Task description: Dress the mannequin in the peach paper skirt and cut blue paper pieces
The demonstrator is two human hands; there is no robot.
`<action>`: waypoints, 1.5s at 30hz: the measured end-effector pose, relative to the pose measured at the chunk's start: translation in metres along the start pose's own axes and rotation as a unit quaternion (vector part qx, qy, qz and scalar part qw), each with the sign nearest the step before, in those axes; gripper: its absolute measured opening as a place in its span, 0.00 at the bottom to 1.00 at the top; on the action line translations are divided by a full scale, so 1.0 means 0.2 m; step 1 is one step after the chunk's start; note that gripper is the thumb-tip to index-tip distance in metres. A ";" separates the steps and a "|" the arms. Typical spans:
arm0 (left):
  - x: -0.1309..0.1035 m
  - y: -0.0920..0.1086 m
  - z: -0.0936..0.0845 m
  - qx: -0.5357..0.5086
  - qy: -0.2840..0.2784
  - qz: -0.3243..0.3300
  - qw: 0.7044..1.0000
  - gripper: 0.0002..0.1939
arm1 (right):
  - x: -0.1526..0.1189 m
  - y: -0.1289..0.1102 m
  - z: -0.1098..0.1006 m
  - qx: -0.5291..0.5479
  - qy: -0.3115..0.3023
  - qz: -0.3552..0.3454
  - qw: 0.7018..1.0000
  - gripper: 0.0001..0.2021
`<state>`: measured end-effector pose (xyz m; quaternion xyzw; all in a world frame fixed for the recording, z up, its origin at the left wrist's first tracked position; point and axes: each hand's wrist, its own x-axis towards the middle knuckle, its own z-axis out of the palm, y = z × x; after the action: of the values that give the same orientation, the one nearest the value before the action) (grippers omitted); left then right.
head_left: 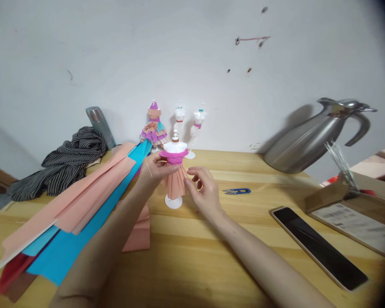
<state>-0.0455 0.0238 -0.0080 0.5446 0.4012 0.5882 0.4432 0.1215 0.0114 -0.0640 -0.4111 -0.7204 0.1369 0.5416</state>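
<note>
A small white dress-form mannequin [175, 146] stands upright on a round white base in front of me. It wears a magenta paper band [175, 157] round its chest and a pleated peach paper skirt [176, 182] below. My left hand [155, 169] is closed on the dress at its waist, thumb across the front; some fingers are hidden behind. On the other side my right hand [205, 188] is at the skirt's edge. Its fingers are half curled and apart from the thumb, whose tip appears to touch the pleats.
Behind stand a mannequin in a ruffled paper dress [154, 128] and two barer mannequins [198, 126]. Long peach and blue paper sheets [83, 201] lie left, near a striped cloth [73, 158] and flask [99, 124]. Rightward are blue thread snips [239, 191], a phone [319, 246], cardboard box [327, 199] and steel jug [303, 139].
</note>
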 end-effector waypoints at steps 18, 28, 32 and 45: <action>0.02 0.00 -0.03 -0.006 0.009 0.020 1.000 0.18 | -0.08 0.10 0.09 -0.167 -0.081 -0.009 0.983 0.07; 0.03 0.03 -0.06 -0.015 0.024 0.023 0.999 0.18 | -0.07 0.12 0.08 -0.121 -0.075 0.036 0.989 0.06; 0.02 0.03 -0.05 -0.032 0.015 0.025 0.999 0.18 | -0.07 0.12 0.09 -0.071 -0.029 0.036 0.996 0.04; 0.04 0.03 -0.06 -0.049 0.051 0.036 0.997 0.18 | 0.02 0.01 0.06 0.581 -0.096 0.551 0.592 0.06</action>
<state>-0.0587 0.0292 -0.0014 0.5054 0.3741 0.6502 0.4265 0.1113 0.0178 -0.0677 -0.3124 -0.1723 0.8370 0.4148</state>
